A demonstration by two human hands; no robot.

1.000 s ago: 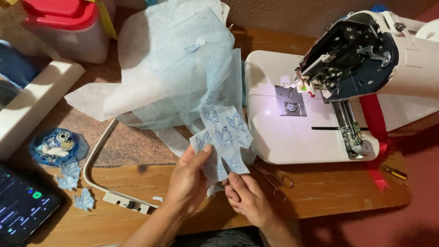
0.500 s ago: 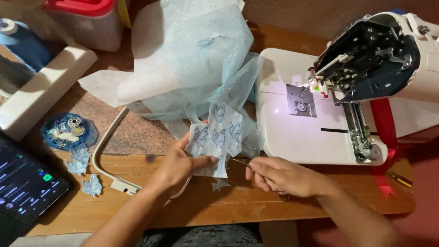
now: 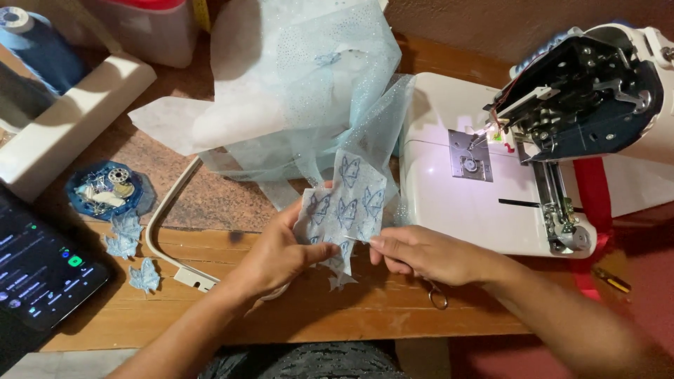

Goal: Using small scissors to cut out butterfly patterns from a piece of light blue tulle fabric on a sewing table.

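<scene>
My left hand [image 3: 281,253] pinches a small white fabric piece with blue embroidered butterflies [image 3: 347,203] above the wooden table's front edge. My right hand [image 3: 421,254] holds small scissors [image 3: 435,295], whose metal handle loop hangs below the fingers, and its fingertips touch the piece's lower right edge. The blades are hidden by the hand and the cloth. The piece trails up into a heap of pale blue glittery tulle [image 3: 309,91].
A white embroidery machine [image 3: 562,140] with a lit needle area stands at the right. A white hoop frame [image 3: 165,224] lies left of my hands. Cut-out blue butterflies [image 3: 144,277], a blue dish of bobbins [image 3: 109,189] and a dark tablet [image 3: 35,274] sit at the left.
The view has shifted slightly down and closer. My right hand has moved left with the scissors up to the fabric piece's edge; my left hand keeps its grip.
</scene>
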